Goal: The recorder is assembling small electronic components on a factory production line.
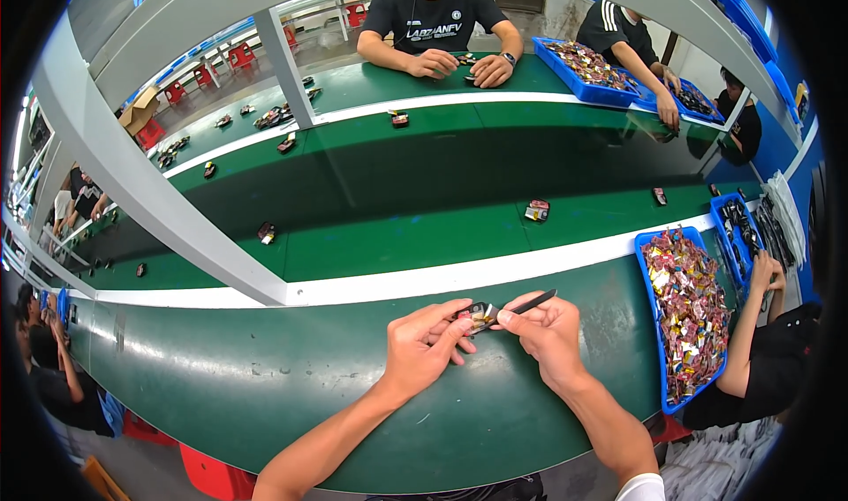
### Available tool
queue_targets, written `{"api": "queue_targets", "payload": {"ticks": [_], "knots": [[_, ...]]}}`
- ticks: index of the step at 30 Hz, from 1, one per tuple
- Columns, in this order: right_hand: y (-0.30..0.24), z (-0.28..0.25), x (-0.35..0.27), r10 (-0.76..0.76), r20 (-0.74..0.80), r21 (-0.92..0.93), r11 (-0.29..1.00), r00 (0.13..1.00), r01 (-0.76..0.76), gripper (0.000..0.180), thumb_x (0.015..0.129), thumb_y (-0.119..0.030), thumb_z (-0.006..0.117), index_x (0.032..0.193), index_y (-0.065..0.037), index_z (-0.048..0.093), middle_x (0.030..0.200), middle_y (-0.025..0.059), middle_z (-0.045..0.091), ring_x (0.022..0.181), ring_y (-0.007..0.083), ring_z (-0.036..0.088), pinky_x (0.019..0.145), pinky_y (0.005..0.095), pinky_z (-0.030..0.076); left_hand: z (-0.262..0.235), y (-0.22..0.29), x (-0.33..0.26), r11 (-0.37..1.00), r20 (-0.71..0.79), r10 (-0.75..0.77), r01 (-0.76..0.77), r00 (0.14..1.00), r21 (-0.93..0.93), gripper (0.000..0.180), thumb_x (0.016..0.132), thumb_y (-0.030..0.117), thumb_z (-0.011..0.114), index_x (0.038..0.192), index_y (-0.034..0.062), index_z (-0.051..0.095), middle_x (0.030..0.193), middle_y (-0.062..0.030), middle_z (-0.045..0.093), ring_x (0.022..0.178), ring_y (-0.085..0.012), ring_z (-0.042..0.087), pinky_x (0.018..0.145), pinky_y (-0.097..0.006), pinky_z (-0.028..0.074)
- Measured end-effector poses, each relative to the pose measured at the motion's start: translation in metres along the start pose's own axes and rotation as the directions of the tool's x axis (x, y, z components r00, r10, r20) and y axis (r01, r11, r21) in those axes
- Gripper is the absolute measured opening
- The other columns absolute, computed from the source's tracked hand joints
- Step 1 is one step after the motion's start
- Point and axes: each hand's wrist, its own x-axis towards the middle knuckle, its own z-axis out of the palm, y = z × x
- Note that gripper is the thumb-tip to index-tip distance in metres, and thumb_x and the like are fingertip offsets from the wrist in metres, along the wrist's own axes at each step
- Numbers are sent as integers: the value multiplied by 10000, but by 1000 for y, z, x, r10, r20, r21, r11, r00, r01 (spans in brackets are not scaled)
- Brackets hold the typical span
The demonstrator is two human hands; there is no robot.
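Your left hand (422, 342) grips a small dark part (478, 314) with a shiny metal face, fingers pinched around its left end, just above the green table (265, 386). Your right hand (546, 329) is clenched around a thin black tool (533, 302), held like a pen; its tip meets the part's right side, its tail angles up and right. Both hands sit close together at the near edge of the table, forearms coming in from below.

To your right: a blue tray (651, 307) heaped with small mixed-colour pieces, and a neighbour's arm (744, 342) alongside it. Past the white strip, a green conveyor belt (397, 236) carries scattered small parts, one (537, 210) just ahead of you. Across the belt, a person in a black shirt (433, 15) rests both hands on the far table.
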Motion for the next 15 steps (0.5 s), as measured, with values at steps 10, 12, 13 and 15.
{"api": "queue_targets", "payload": {"ticks": [10,12,13,15], "knots": [[4,3,0,-35,14,-28,999,999,35,105,882,57,716,973,79,667,927,157,730,850,182,731,777,262,590,-1,-2,-1,1000,-25,-11,10,1000,-15,231,953,-7,650,1171,-79,679,916,-145,713,694,-187,731,498,-255,580],[4,3,0,-49,15,-39,998,999,49,99,885,65,708,972,82,666,931,155,729,853,183,730,778,266,592,-1,-1,-1,1000,-29,-13,13,999,-6,233,955,-2,649,1172,-83,677,914,-150,713,692,-188,730,499,-257,579],[5,2,0,-48,17,-39,998,999,49,99,885,65,708,972,82,666,931,155,729,853,183,730,778,266,592,-1,-1,-1,1000,-31,-16,16,999,4,235,957,3,648,1172,-88,675,912,-154,714,690,-189,730,499,-259,579],[7,-1,1,-57,27,-63,996,998,59,86,889,74,699,966,83,663,931,155,729,853,181,730,778,267,593,-3,-3,0,997,-12,-67,67,998,-32,245,967,20,641,1185,-87,669,916,-158,715,690,-191,729,505,-262,580]]}}
